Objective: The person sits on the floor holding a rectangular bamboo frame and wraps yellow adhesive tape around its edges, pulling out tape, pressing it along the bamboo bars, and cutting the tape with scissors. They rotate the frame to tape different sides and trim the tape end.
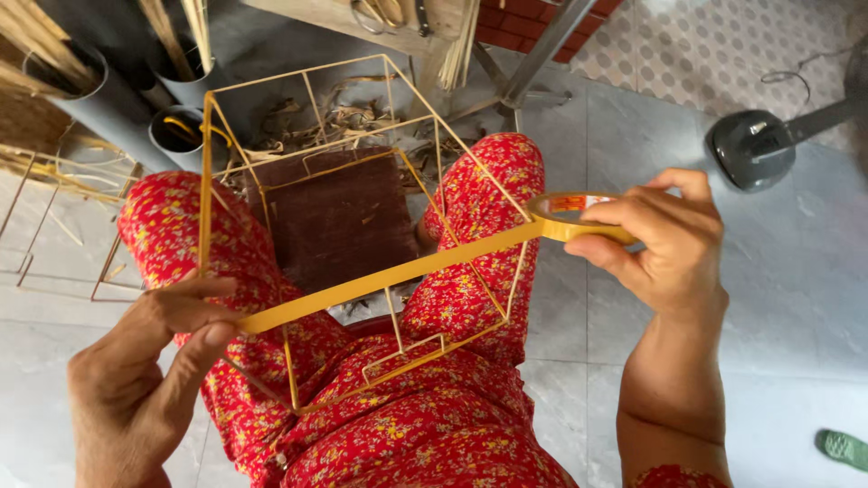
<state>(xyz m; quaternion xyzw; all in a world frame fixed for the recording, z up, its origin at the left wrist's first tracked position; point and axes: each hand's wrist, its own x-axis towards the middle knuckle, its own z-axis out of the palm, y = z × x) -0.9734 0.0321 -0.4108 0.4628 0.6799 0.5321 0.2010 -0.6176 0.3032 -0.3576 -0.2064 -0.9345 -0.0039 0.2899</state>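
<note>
Grey floor tiles (796, 298) spread under a seated person in red flowered clothes, knees apart. The left hand (136, 380) pinches the free end of a yellow tape strip (389, 278) between thumb and forefinger, low at the near left. The right hand (665, 244) is closed around the tape roll (574, 215), held up to the right, well apart from the left. The strip runs taut between the two hands, slanting up from left to right across the front of a wire frame (362, 235). That frame, box-shaped and open, rests on the lap between the knees; some of its bars are already wrapped yellow, others are bare pale wire. Seen through the frame, a dark brown mat (334, 221) lies on the floor between the legs. Beyond it are dry scraps (353, 117), grey pipes (117, 108) holding reed stalks at the upper left, and a fan base (755, 149) at the upper right. A green slipper (845, 447) shows at the lower right edge.
</note>
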